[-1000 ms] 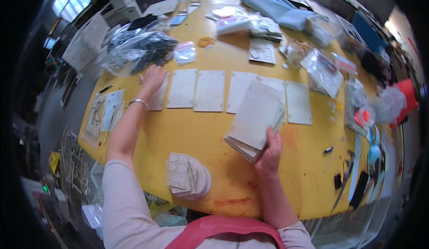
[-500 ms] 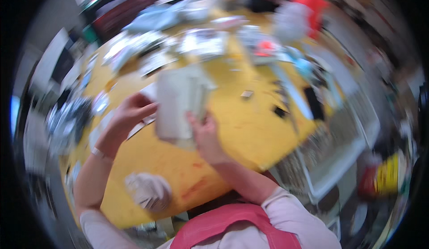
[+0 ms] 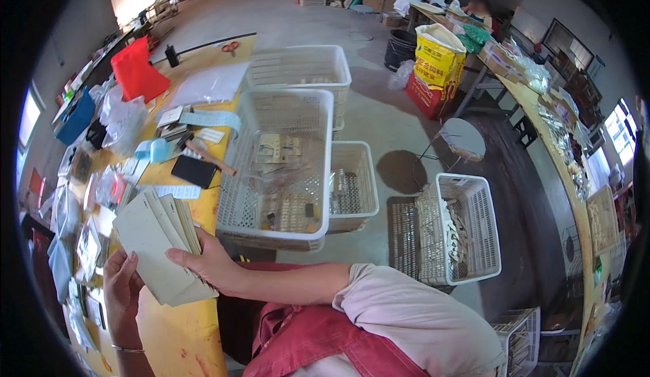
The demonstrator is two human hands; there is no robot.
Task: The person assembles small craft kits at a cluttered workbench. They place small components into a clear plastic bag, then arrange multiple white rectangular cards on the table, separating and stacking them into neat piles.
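Gripping fanned boards [image 3: 156, 241] above table [image 3: 177, 340] with right hand [image 3: 213, 267]; long axis slanted, top ends leaning left. Left hand [image 3: 122, 277] at boards' edge, can't tell if gripping. Bold print on sack [image 3: 437, 65] right of table.

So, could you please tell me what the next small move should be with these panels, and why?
Probably square up the panels with the left hand: their edges are fanned unevenly, the right hand grips them with its thumb on top, and the left is already at their opposite edge, well placed to nudge them level.
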